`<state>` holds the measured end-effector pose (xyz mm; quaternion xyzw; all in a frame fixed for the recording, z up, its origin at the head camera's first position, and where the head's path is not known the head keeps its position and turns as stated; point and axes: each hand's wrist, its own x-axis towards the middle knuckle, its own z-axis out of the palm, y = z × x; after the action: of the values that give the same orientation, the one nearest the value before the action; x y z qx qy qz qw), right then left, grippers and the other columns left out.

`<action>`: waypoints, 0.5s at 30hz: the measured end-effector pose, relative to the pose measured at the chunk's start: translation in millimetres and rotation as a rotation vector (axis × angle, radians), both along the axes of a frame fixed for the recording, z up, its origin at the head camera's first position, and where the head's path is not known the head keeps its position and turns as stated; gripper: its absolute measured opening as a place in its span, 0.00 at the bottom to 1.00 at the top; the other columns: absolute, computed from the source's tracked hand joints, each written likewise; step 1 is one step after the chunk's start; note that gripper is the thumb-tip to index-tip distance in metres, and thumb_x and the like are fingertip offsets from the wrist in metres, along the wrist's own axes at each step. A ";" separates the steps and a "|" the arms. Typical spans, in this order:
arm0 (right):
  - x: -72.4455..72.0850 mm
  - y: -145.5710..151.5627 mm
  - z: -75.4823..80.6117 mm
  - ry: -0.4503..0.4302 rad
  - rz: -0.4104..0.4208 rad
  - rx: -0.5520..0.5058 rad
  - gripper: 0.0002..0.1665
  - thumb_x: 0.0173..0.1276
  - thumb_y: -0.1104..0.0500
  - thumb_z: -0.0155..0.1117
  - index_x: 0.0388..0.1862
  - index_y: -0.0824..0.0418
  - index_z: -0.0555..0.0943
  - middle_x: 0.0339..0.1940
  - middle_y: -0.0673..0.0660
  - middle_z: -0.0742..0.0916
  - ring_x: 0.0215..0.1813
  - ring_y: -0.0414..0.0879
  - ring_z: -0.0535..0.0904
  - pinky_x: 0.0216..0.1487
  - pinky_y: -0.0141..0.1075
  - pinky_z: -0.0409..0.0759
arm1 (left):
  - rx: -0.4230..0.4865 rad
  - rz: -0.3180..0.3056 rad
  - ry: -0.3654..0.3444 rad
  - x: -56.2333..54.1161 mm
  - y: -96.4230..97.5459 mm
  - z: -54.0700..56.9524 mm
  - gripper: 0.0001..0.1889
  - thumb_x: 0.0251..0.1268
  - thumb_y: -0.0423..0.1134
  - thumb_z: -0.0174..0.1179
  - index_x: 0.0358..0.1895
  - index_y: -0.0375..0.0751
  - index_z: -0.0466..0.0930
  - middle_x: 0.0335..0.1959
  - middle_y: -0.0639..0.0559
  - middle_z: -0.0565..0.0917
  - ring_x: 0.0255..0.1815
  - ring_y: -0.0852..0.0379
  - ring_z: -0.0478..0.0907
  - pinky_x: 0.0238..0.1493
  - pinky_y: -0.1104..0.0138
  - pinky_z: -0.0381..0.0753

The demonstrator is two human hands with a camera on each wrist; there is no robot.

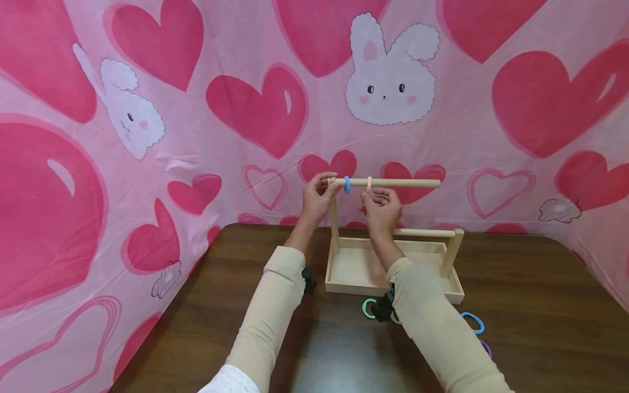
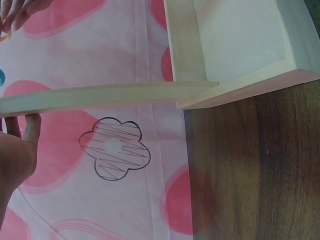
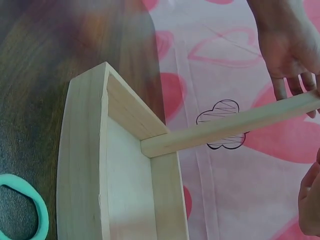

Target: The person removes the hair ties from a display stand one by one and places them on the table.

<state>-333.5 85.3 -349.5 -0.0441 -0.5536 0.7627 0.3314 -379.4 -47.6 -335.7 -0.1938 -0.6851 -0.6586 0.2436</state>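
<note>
A wooden stand has a tray base [image 1: 356, 289], an upright post [image 1: 334, 224] and a high rod [image 1: 413, 183] that extends rightward from the post's top. My left hand [image 1: 316, 201] grips the post's top at the rod's left end, its thumb in front. Around the rod, close to that thumb, hangs a blue hair tie [image 1: 347, 184]. Farther right, a peach hair tie [image 1: 369, 183] encircles the rod. My right hand [image 1: 384, 213] pinches the peach tie's lower edge between thumb and fingers, just under the rod. In the left wrist view, the right fingertips [image 2: 17, 17] overlap this tie.
A lower rod [image 1: 425, 233] joins a shorter right post [image 1: 452, 252] behind my right hand. On the brown table [image 1: 521, 284], a green hair tie [image 1: 368, 309], a blue one [image 1: 474, 323] and a purple one [image 1: 486, 348] lie before the tray. A pink heart-print cloth [image 1: 196, 131] hangs behind.
</note>
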 end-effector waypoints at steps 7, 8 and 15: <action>-6.1 -2.4 0.7 0.004 0.006 -0.037 0.16 0.59 0.70 0.72 0.43 0.76 0.78 0.17 0.37 0.84 0.15 0.32 0.80 0.21 0.23 0.79 | -0.012 0.001 -0.014 -1.2 1.3 0.1 0.13 0.67 0.28 0.64 0.53 0.28 0.81 0.45 0.25 0.86 0.30 0.68 0.78 0.36 0.77 0.79; -6.7 -2.6 0.8 0.007 0.005 -0.035 0.14 0.59 0.70 0.72 0.42 0.74 0.79 0.17 0.37 0.84 0.15 0.33 0.81 0.21 0.23 0.79 | -0.011 0.001 -0.015 -1.3 1.5 0.3 0.13 0.67 0.28 0.64 0.53 0.28 0.81 0.45 0.25 0.86 0.30 0.68 0.78 0.36 0.77 0.79; -10.5 -2.2 -0.5 0.033 -0.004 -0.031 0.09 0.61 0.70 0.70 0.39 0.72 0.81 0.17 0.37 0.85 0.17 0.34 0.82 0.22 0.24 0.79 | -0.013 0.007 -0.022 -2.2 2.1 0.5 0.13 0.67 0.29 0.64 0.53 0.29 0.81 0.45 0.25 0.86 0.30 0.68 0.78 0.36 0.77 0.79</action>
<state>-343.9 83.1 -350.0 -0.0378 -0.5361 0.7711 0.3414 -381.7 -45.5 -335.2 -0.1859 -0.6925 -0.6555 0.2370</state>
